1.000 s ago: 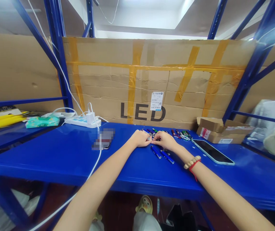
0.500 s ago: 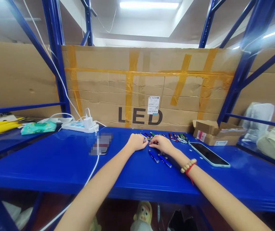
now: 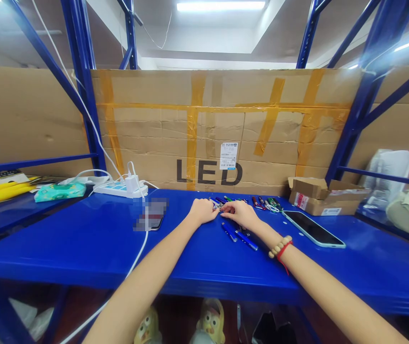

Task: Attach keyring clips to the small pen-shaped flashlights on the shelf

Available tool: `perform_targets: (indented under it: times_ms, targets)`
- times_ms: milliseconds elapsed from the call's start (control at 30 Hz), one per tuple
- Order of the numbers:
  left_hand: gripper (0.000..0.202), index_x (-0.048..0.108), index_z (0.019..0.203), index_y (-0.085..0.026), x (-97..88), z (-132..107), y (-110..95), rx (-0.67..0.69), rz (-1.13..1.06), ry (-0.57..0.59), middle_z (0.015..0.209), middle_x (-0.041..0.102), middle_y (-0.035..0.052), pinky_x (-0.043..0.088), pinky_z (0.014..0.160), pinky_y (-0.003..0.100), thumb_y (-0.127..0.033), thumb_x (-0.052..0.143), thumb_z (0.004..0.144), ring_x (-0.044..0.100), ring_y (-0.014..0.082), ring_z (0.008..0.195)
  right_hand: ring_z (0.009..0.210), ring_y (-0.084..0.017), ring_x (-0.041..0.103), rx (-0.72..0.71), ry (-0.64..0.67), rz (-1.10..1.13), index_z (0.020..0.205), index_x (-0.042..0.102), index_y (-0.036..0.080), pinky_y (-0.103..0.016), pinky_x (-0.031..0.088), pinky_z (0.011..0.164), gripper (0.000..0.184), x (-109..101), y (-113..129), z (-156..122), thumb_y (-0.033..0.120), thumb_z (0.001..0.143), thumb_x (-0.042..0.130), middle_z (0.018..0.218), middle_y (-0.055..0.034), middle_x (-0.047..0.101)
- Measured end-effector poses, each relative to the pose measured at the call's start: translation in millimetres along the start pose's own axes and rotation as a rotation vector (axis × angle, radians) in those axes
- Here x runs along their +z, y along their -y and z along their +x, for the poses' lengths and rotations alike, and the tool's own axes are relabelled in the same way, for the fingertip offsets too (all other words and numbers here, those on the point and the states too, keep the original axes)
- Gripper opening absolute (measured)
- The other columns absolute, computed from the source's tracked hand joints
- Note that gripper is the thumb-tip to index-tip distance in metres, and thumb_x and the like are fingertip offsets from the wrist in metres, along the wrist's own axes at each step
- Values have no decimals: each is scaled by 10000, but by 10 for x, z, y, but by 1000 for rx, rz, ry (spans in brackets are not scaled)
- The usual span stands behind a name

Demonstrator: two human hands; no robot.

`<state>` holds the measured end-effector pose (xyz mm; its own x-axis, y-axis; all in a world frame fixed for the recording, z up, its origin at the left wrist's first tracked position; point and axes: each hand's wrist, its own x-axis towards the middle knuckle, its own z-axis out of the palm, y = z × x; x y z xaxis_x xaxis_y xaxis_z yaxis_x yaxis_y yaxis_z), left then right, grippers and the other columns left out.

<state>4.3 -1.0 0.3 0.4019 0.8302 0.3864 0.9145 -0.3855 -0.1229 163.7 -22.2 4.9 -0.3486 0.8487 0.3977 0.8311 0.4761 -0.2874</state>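
My left hand [image 3: 204,211] is closed, fingers curled around something small whose kind I cannot make out. Just beside it, my right hand [image 3: 240,214] reaches in with bent fingertips, close to the left hand's fingers; whatever is between them is too small to name. Two slim blue pen-shaped pieces with silvery ends, a left one [image 3: 229,232] and a right one [image 3: 246,240], lie on the blue tabletop [image 3: 197,260] in front of my right hand. Behind the hands lies a row of small coloured pieces, among them red ones [image 3: 256,203] and green ones [image 3: 273,202], partly hidden by my fingers.
A phone [image 3: 313,229] lies at the right, near an opened cardboard box [image 3: 328,197]. Left of my hands is another, blurred phone [image 3: 157,215]. A white cable [image 3: 140,251] runs from the power strip [image 3: 120,188] over the front edge. A large carton [image 3: 147,134] stands behind.
The right fingertips have parted slightly at the left hand, which holds nearly still. The view has shifted a little.
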Motion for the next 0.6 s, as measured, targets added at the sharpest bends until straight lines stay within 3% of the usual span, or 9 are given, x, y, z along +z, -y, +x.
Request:
perform_targets:
  times_ms: [233, 600]
  targets:
    - [425, 664, 867, -124, -13, 4, 3, -7, -18, 21, 848, 659, 148, 425, 695, 328, -407, 352, 812, 613, 256, 849, 716, -124, 594, -17, 12, -15, 844, 660, 256, -214, 382, 571, 170, 27, 13, 9, 205, 713, 565, 791, 39, 684]
    - [419, 668, 831, -139, -28, 1, 8, -11, -11, 30, 842, 665, 139, 429, 676, 323, -404, 344, 801, 618, 256, 836, 686, -125, 592, -18, -9, 2, 847, 665, 235, -206, 381, 535, 226, 33, 52, -2, 192, 650, 565, 772, 24, 678]
